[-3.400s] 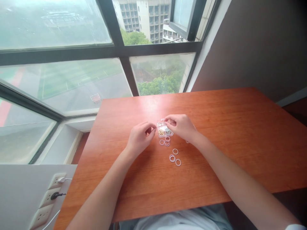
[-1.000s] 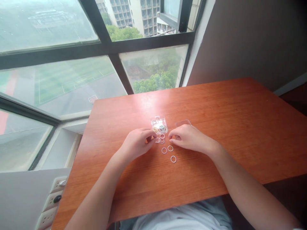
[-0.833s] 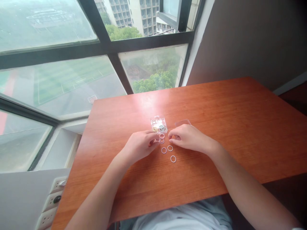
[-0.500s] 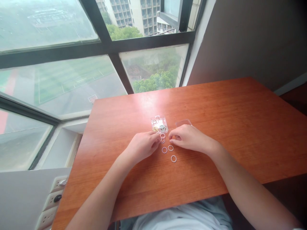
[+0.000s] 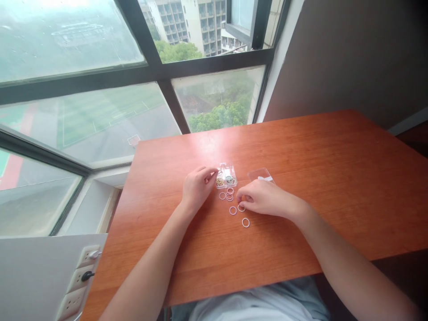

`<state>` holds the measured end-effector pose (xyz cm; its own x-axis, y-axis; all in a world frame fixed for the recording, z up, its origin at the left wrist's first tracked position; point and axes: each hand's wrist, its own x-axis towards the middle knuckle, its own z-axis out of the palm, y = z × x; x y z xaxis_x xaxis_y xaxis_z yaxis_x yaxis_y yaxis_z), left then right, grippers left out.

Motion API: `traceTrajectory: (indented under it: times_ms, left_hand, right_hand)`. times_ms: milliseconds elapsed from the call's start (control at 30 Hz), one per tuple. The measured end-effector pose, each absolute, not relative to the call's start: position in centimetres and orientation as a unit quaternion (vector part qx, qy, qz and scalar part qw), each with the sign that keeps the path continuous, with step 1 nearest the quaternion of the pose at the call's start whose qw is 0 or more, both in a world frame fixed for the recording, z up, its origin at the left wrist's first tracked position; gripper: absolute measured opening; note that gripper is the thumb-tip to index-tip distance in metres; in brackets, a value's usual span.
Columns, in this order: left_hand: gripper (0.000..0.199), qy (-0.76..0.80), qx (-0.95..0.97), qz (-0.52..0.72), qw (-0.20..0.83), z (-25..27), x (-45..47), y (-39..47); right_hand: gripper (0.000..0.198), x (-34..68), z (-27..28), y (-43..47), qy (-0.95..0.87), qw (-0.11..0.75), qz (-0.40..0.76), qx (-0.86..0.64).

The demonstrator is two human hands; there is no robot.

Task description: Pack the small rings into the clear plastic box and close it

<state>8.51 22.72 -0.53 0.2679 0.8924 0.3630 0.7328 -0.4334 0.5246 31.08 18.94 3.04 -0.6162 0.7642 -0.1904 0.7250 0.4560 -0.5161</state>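
Observation:
My left hand (image 5: 198, 189) is at the left side of a clear divided box (image 5: 226, 164), thumb and forefinger pinched over its upper-left compartment. Whatever is between those fingertips is too small to make out. Yellow rings (image 5: 220, 182) and pale green rings (image 5: 229, 179), like small hair ties, lie in the front compartments. My right hand (image 5: 262, 196) is curled low over the table, its fingertips closed on the edge of a white ring (image 5: 241, 208). Closer to me lie a lilac ring (image 5: 232, 211) and another white ring (image 5: 245, 222). Several pink rings (image 5: 229, 196) lie before the box.
A clear flat lid (image 5: 259, 173) lies behind my right hand, partly covered by it. The brown wooden table (image 5: 321, 160) reaches to the window (image 5: 217, 93) at the back. Wall sockets (image 5: 78, 281) and a plug are at lower left.
My left hand has moved up from the pink rings to the box's left side, uncovering a ring on the table. The right hand has come down slightly onto a white ring. The view has shifted a little.

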Motion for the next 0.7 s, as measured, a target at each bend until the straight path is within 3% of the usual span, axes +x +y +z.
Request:
traceTrajectory:
  times_ms: [333,567,700]
  left_hand:
    - [0.015,0.544,0.744,0.356,0.156,-0.45,7.81,22.47]
    - [0.038,0.565,0.744,0.294,0.202,-1.13,7.5,22.91]
    - [0.036,0.566,0.763,0.252,0.185,-1.11,7.62,22.91]
  right_hand:
    - [0.015,30.12,2.86,18.33,-0.871,-0.022,0.174,-0.46]
    - [0.013,30.7,2.91,18.69,-0.877,0.029,0.218,-0.427]
    - [0.012,30.98,3.0,19.06,-0.858,0.078,0.247,-0.444]
